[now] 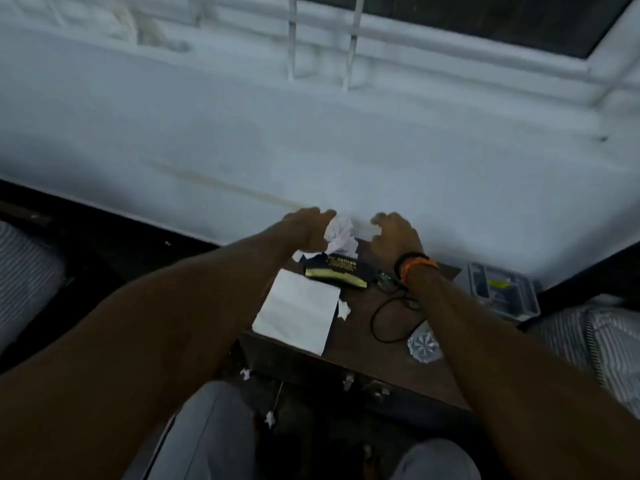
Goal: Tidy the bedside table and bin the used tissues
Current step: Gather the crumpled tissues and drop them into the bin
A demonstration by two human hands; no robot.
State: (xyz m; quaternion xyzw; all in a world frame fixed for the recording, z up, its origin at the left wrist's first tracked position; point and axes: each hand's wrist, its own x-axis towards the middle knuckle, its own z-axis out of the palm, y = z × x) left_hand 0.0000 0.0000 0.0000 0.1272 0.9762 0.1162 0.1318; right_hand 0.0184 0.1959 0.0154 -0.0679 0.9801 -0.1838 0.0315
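The dark wooden bedside table (391,344) stands against a white wall. My left hand (308,226) is at the table's far edge, closed on a crumpled white tissue (341,237). My right hand (394,237) hovers beside it with curled fingers and nothing in it that I can see; its wrist wears dark and orange bands. A small tissue scrap (343,309) lies mid-table. Two more scraps (245,374) (270,418) lie on the floor by my knees.
On the table lie a white sheet of paper (298,311), a black spectacle case with gold lettering (337,271), glasses (386,280), a black cord loop (391,320) and a crumpled clear wrapper (424,344). A grey plastic box (502,289) stands at right. Striped bedding (606,344) flanks both sides.
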